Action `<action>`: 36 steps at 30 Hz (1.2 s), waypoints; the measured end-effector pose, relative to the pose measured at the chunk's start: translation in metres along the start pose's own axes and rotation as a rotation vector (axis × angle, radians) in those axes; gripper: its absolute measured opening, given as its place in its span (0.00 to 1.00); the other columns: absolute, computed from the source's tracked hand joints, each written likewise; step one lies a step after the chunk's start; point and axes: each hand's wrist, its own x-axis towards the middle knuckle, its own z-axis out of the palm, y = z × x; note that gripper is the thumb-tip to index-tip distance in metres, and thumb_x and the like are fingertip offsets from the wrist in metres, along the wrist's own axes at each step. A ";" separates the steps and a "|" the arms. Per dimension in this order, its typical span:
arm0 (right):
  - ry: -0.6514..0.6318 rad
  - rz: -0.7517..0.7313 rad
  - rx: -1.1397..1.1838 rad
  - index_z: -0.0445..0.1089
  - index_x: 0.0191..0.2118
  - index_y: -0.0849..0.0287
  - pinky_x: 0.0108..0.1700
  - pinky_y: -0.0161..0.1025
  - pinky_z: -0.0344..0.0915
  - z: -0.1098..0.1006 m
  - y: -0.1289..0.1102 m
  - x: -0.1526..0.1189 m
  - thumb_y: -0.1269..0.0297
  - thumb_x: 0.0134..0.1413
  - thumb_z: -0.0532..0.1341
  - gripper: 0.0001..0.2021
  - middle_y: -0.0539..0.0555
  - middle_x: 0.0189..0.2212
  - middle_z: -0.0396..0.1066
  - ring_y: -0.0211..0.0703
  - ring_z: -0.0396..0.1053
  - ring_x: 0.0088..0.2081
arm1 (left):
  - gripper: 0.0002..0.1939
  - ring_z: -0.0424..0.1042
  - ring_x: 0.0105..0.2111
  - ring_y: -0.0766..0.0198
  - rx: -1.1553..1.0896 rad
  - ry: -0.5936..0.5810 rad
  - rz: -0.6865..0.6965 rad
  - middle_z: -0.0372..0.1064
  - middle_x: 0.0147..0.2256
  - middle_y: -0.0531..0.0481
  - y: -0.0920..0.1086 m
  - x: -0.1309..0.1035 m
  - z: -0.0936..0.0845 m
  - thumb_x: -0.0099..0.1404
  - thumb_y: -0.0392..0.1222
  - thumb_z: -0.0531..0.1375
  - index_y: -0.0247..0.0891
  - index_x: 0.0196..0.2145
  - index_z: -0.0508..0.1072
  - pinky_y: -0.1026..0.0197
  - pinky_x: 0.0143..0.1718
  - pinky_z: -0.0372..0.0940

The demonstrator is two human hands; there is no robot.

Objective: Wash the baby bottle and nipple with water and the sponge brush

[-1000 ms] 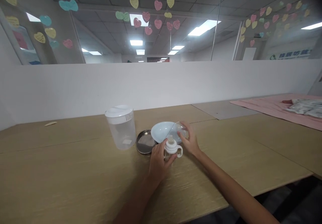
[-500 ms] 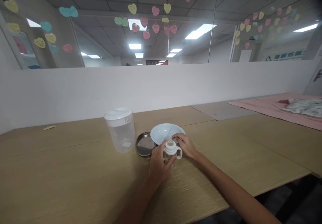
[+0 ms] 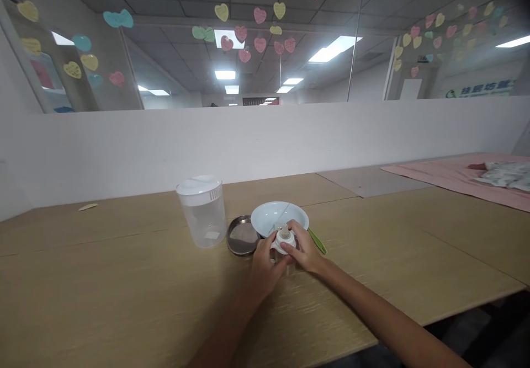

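Between my hands is a baby bottle [image 3: 285, 238] with a white collar and a clear teat on top, standing upright. My left hand [image 3: 267, 266] wraps round its clear body from the left. The fingers of my right hand [image 3: 304, 249] are closed on the white collar from the right, covering much of it. Just behind the bottle stands a white bowl [image 3: 273, 214] with a thin, clear stick-like thing in it. A round metal tray [image 3: 242, 235] lies left of the bowl, close to my left hand.
A clear plastic bucket with a white lid [image 3: 202, 213] stands left of the tray. A green handle [image 3: 318, 241] sticks out right of the bowl. Farther right lies a pink cloth [image 3: 439, 175] with a patterned fabric on it. A white wall [image 3: 256, 142] rises behind the table.
My right hand has moved from beside the teat down onto the bottle's collar and closed on it. The green handle right of the bowl has come into sight. The view has shifted slightly.
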 end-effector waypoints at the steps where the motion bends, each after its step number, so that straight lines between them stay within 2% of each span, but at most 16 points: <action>1: -0.006 -0.012 0.018 0.63 0.37 0.58 0.38 0.39 0.60 -0.001 0.000 0.000 0.51 0.55 0.53 0.15 0.53 0.32 0.64 0.43 0.63 0.34 | 0.29 0.67 0.49 0.53 0.001 -0.010 0.014 0.68 0.50 0.44 0.001 0.000 -0.001 0.56 0.43 0.64 0.38 0.54 0.65 0.51 0.52 0.61; 5: -0.046 -0.057 0.099 0.69 0.38 0.57 0.41 0.42 0.60 -0.004 0.007 0.002 0.52 0.56 0.51 0.16 0.54 0.33 0.68 0.47 0.65 0.37 | 0.30 0.66 0.51 0.53 -0.032 -0.031 0.049 0.67 0.52 0.44 0.002 0.001 -0.002 0.57 0.44 0.63 0.39 0.56 0.64 0.51 0.54 0.59; 7: -0.023 -0.070 0.132 0.71 0.40 0.56 0.45 0.44 0.60 -0.005 0.017 0.002 0.54 0.55 0.51 0.16 0.55 0.35 0.70 0.49 0.66 0.41 | 0.31 0.66 0.51 0.54 -0.046 -0.025 0.035 0.67 0.52 0.44 0.003 0.000 -0.002 0.56 0.44 0.64 0.38 0.56 0.64 0.51 0.53 0.61; 11: 0.129 0.032 0.090 0.71 0.44 0.55 0.47 0.45 0.60 -0.007 0.040 -0.001 0.60 0.55 0.51 0.15 0.55 0.37 0.71 0.48 0.66 0.42 | 0.31 0.66 0.51 0.53 -0.041 -0.003 -0.009 0.67 0.52 0.42 0.004 -0.002 0.001 0.55 0.44 0.64 0.36 0.56 0.64 0.51 0.52 0.61; 14: 0.235 0.088 0.010 0.70 0.44 0.55 0.46 0.45 0.61 -0.008 0.047 -0.004 0.61 0.56 0.51 0.14 0.55 0.38 0.70 0.47 0.66 0.41 | 0.32 0.66 0.50 0.53 -0.035 0.008 -0.035 0.66 0.52 0.42 0.003 -0.005 0.003 0.55 0.44 0.63 0.37 0.57 0.63 0.52 0.51 0.63; 17: 0.255 0.000 0.001 0.67 0.47 0.56 0.46 0.46 0.62 -0.007 0.039 -0.007 0.60 0.59 0.49 0.15 0.56 0.43 0.69 0.46 0.66 0.42 | 0.34 0.66 0.50 0.54 -0.046 0.019 -0.035 0.66 0.52 0.42 0.001 -0.006 0.005 0.55 0.44 0.63 0.38 0.58 0.61 0.53 0.49 0.64; 21: 0.141 -0.156 -0.039 0.57 0.58 0.57 0.49 0.49 0.62 -0.007 0.028 -0.009 0.58 0.57 0.53 0.24 0.59 0.47 0.67 0.49 0.65 0.45 | 0.35 0.67 0.49 0.54 -0.044 0.025 -0.010 0.67 0.51 0.41 -0.002 -0.006 0.005 0.55 0.46 0.63 0.38 0.59 0.59 0.53 0.48 0.65; 24: 0.217 -0.085 -0.075 0.52 0.61 0.57 0.49 0.49 0.62 -0.008 0.031 -0.008 0.61 0.58 0.50 0.24 0.59 0.47 0.67 0.47 0.65 0.45 | 0.36 0.67 0.49 0.55 -0.020 0.013 -0.020 0.66 0.51 0.42 -0.003 -0.005 0.005 0.55 0.46 0.63 0.39 0.59 0.59 0.53 0.49 0.64; 27: 0.297 -0.005 -0.047 0.55 0.59 0.56 0.47 0.47 0.63 -0.011 0.035 -0.008 0.60 0.60 0.48 0.21 0.57 0.43 0.68 0.46 0.66 0.42 | 0.36 0.67 0.48 0.55 -0.017 -0.003 -0.016 0.66 0.52 0.42 -0.003 -0.005 0.004 0.55 0.47 0.63 0.38 0.59 0.58 0.53 0.49 0.64; 30: 0.193 -0.045 -0.038 0.57 0.58 0.58 0.47 0.47 0.63 -0.010 0.026 -0.009 0.55 0.59 0.49 0.23 0.57 0.40 0.70 0.48 0.68 0.42 | 0.34 0.67 0.48 0.55 -0.011 -0.005 0.009 0.66 0.51 0.42 -0.003 -0.005 0.004 0.57 0.47 0.62 0.38 0.59 0.59 0.53 0.48 0.64; 33: 0.078 -0.057 -0.129 0.62 0.55 0.57 0.47 0.48 0.64 -0.004 0.010 -0.009 0.52 0.55 0.55 0.24 0.60 0.44 0.70 0.51 0.68 0.44 | 0.32 0.67 0.47 0.56 0.009 -0.013 0.053 0.65 0.51 0.41 -0.004 -0.005 0.003 0.59 0.47 0.60 0.37 0.59 0.59 0.54 0.47 0.64; 34: 0.074 -0.055 -0.142 0.63 0.53 0.57 0.48 0.48 0.64 -0.002 0.006 -0.008 0.54 0.55 0.56 0.22 0.60 0.45 0.70 0.51 0.68 0.45 | 0.32 0.67 0.47 0.57 0.016 -0.017 0.064 0.65 0.51 0.40 -0.004 -0.005 0.003 0.59 0.48 0.60 0.37 0.59 0.59 0.54 0.47 0.64; 36: 0.145 -0.063 -0.123 0.66 0.50 0.56 0.48 0.47 0.64 0.001 0.003 -0.007 0.57 0.55 0.58 0.18 0.59 0.44 0.71 0.51 0.68 0.46 | 0.32 0.67 0.47 0.56 0.028 -0.022 0.073 0.65 0.51 0.40 -0.004 -0.005 0.003 0.60 0.48 0.60 0.37 0.59 0.59 0.55 0.47 0.65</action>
